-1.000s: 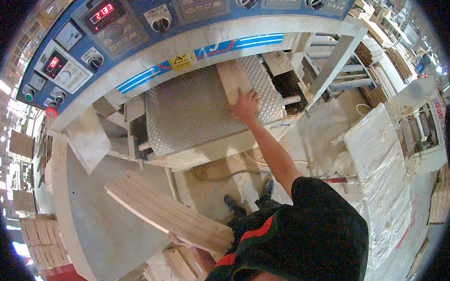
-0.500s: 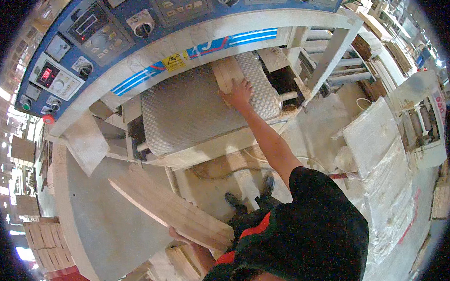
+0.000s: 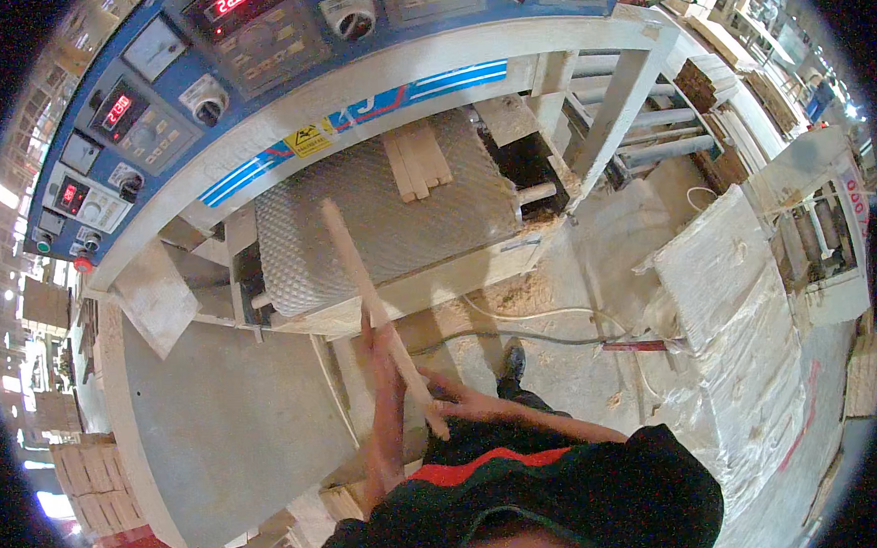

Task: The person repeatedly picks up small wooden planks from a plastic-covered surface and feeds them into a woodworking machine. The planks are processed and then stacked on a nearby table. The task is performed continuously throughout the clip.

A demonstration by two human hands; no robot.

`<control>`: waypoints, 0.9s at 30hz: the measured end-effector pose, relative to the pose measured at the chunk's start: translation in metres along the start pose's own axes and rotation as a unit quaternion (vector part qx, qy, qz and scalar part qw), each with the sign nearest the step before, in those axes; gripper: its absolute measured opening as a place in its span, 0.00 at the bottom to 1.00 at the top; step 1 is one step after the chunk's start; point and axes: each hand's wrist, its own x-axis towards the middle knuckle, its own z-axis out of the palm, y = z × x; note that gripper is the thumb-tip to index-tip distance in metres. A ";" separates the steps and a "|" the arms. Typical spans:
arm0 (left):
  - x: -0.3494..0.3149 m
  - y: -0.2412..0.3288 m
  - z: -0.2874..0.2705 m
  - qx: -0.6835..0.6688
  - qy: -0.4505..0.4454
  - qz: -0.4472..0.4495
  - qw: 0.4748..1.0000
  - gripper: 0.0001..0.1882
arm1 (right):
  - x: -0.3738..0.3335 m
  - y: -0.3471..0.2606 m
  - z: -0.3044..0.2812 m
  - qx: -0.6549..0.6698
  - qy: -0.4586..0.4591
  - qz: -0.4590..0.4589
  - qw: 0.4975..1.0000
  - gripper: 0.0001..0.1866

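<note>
A long wooden board, turned with its narrow edge toward me, slants from my waist toward the textured feed bed of a machine. My left hand grips it near the middle from the left side, its fingers partly hidden behind the wood. At the near end my right hand is closed around the board. The far end of this board appears above the bed; whether it touches cannot be told. Several pale wood strips lie side by side on the bed, partly under the machine's front beam.
A blue control panel with dials and lit displays spans the top. To the left stands a grey flat-topped table, with stacked wood beyond it. Rollers and a plastic-wrapped stack are on the right. A cable crosses the floor.
My right hand has left the strips on the bed and now holds the board's near end. The board has been raised, turned on edge and swung toward the bed. The strips show more fully.
</note>
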 end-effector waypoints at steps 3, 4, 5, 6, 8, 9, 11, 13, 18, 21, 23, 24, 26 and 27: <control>0.018 -0.004 0.058 0.110 0.036 0.065 0.991 0.42 | -0.009 0.001 -0.011 0.159 0.027 0.108 0.981 0.36; 0.024 -0.007 0.071 0.148 0.056 0.100 0.982 0.44 | -0.002 0.006 -0.025 0.209 0.019 0.173 0.962 0.34; 0.026 -0.009 0.083 0.273 0.092 0.050 0.956 0.45 | -0.009 0.013 -0.030 0.241 0.039 0.188 0.951 0.32; 0.024 -0.004 0.102 0.390 0.121 -0.001 0.913 0.46 | -0.017 0.007 -0.038 0.272 0.065 0.199 0.939 0.31; 0.023 -0.007 0.133 0.502 0.158 -0.075 0.847 0.49 | -0.022 0.031 -0.061 0.388 0.055 0.181 0.902 0.30; 0.022 -0.009 0.151 0.542 0.158 -0.062 0.823 0.50 | -0.009 0.087 -0.083 0.471 0.017 0.151 0.869 0.30; 0.021 -0.023 0.166 0.616 0.171 -0.056 0.767 0.50 | -0.009 0.087 -0.090 0.529 0.006 0.126 0.839 0.31; 0.026 -0.047 0.159 0.638 0.195 -0.027 0.745 0.52 | -0.004 0.082 -0.091 0.556 -0.018 0.118 0.823 0.32; 0.040 -0.072 0.181 0.615 0.234 0.018 0.753 0.54 | 0.014 0.138 -0.131 0.606 -0.101 0.083 0.785 0.38; 0.045 -0.059 0.191 0.607 0.199 -0.016 0.769 0.55 | 0.016 0.144 -0.136 0.638 -0.155 0.055 0.752 0.41; 0.047 -0.060 0.191 0.609 0.202 -0.015 0.767 0.55 | 0.019 0.128 -0.133 0.653 -0.162 0.049 0.738 0.41; 0.052 -0.058 0.193 0.609 0.203 -0.009 0.767 0.55 | 0.025 0.116 -0.134 0.658 -0.167 0.042 0.733 0.41; 0.060 -0.051 0.199 0.608 0.178 -0.018 0.773 0.56 | 0.032 0.102 -0.138 0.657 -0.144 0.035 0.739 0.39; 0.063 -0.049 0.200 0.609 0.165 -0.023 0.776 0.57 | 0.035 0.098 -0.137 0.650 -0.119 0.037 0.749 0.37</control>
